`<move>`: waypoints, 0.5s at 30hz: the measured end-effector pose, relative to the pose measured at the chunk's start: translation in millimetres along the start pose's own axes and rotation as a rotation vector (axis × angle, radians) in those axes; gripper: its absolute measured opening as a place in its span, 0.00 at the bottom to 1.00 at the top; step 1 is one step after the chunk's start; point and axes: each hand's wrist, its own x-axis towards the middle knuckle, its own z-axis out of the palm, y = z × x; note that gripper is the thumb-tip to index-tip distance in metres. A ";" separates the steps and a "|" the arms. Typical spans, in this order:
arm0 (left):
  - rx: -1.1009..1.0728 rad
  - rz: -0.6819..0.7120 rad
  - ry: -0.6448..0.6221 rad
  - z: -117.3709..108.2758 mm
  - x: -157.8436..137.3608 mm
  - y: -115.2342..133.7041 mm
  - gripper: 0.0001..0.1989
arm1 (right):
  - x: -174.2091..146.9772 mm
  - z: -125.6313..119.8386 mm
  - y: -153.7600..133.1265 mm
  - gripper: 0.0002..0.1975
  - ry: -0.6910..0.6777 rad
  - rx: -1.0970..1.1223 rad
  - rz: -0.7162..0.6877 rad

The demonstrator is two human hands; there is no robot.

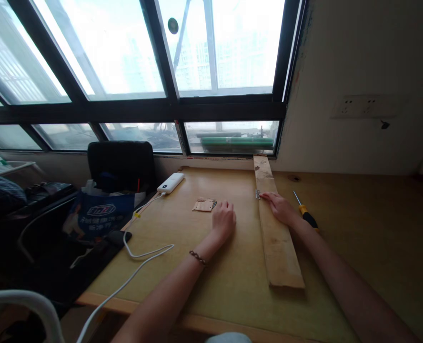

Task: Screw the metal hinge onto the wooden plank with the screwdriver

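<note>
A long wooden plank [277, 243] lies lengthwise on the table, its far end reaching the window sill. My right hand [281, 208] rests on the plank, with its fingertips pinching a small metal hinge [257, 194] at the plank's left edge. My left hand [224, 220] is on the tabletop to the left of the plank, fingers curled down and closed. Whatever those fingers hold, if anything, is hidden. Just beyond them lies a small piece of brown cardboard [203, 205] with tiny dark items along its right edge, too small to name.
A screwdriver [305, 215] with a yellow and black handle lies right of the plank, beside my right forearm. On the table's left side sits a white power bank [171, 183] with a white cable [140, 257] trailing over the edge. A black chair [121, 162] and blue bag [100, 212] stand left.
</note>
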 end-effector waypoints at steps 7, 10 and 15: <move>0.082 -0.311 -0.004 -4.9 13.2 -55.1 0.17 | -0.5 0.6 1.4 0.20 0.001 -0.010 0.005; 0.057 -0.290 -0.028 0.7 18.9 -58.2 0.17 | -0.7 -0.1 0.3 0.20 0.000 -0.012 -0.001; 0.045 -0.270 0.009 3.4 17.5 -57.3 0.21 | -0.4 -0.9 -1.7 0.20 0.005 -0.003 -0.007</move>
